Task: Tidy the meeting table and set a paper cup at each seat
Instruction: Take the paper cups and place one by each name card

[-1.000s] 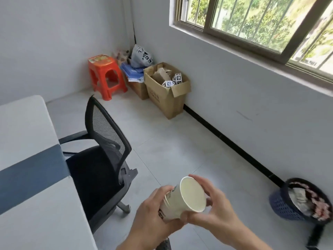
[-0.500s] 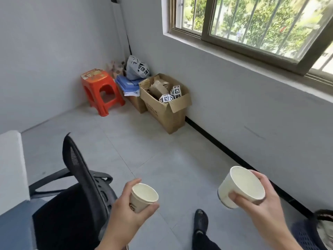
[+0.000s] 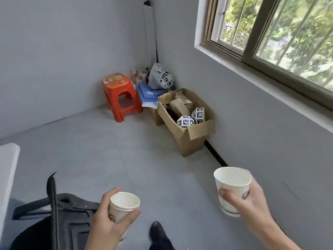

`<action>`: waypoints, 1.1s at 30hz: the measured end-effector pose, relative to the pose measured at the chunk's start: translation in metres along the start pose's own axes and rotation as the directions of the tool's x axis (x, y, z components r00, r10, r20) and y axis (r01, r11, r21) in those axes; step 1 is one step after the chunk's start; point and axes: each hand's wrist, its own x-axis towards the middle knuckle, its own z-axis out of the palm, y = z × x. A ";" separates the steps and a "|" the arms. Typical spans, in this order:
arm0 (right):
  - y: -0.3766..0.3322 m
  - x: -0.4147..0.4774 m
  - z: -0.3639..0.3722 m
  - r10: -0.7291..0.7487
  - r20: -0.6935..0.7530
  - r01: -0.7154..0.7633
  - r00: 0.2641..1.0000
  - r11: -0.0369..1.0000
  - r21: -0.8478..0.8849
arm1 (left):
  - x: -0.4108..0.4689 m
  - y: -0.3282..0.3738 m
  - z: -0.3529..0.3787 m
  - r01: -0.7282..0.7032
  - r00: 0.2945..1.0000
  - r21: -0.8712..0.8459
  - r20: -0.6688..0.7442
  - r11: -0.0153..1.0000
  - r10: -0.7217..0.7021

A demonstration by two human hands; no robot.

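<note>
Each of my hands holds a white paper cup with a brown logo, both upright and empty. My left hand (image 3: pixel 108 224) grips one paper cup (image 3: pixel 122 206) low in the middle, just right of the black office chair (image 3: pixel 52 219). My right hand (image 3: pixel 248 201) grips the other paper cup (image 3: pixel 232 188) at the lower right, out over the floor near the wall. A corner of the white meeting table (image 3: pixel 8 170) shows at the far left edge.
In the far corner stand an orange plastic stool (image 3: pixel 120 96), an open cardboard box (image 3: pixel 189 130) with marker-printed objects, a second box under blue folders (image 3: pixel 147 94) and a grey bag (image 3: pixel 160 76). A window runs along the right wall. My shoe (image 3: pixel 158 235) shows below.
A second ago both hands held one stack of cups together; the hands have since separated, each with its own cup. The view has swung right, so less of the table and chair shows.
</note>
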 end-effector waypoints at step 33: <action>-0.199 0.603 0.551 -0.126 0.908 0.403 0.399 0.914 -0.050 | 0.477 -0.006 -0.187 0.285 0.472 -0.305 -0.780 0.908 -0.410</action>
